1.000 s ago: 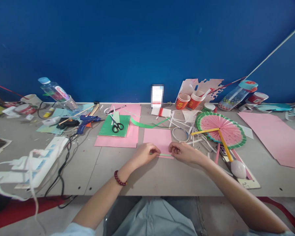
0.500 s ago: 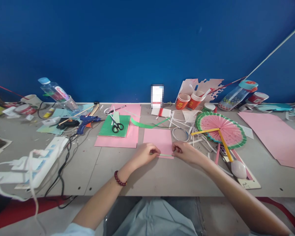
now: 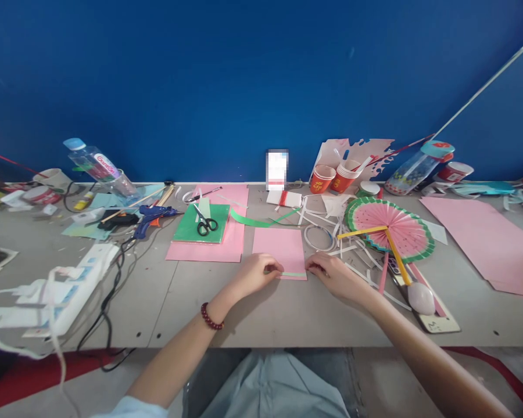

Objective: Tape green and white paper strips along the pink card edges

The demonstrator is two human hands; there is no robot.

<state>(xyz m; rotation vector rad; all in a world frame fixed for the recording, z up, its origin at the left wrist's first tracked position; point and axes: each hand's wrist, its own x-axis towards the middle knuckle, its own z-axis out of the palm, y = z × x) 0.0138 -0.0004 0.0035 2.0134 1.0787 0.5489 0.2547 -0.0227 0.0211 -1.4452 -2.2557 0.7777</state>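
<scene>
A pink paper sheet [image 3: 279,244] lies flat before me, with a thin light-green paper strip [image 3: 293,274] running along its near edge. My left hand [image 3: 258,274] rests over the sheet's near left corner, thumb and finger pinched at the strip's left part. At the right edge, my right hand [image 3: 331,273] has its fingertips closed together on the strip's right end. Both fingertips lie low against the sheet. What is under the left fingers is hidden.
Black-handled scissors [image 3: 207,224] lie on a green paper pack [image 3: 187,231] to the left, near a blue glue gun [image 3: 152,217]. A watermelon paper fan [image 3: 407,226] and white strips [image 3: 316,238] lie right. Far left is a power strip [image 3: 81,284]; red cups [image 3: 322,179] stand behind.
My right fingertips have lowered and straightened slightly toward the strip's end. My left hand stays at nearly the same spot. The whole view has shifted a little.
</scene>
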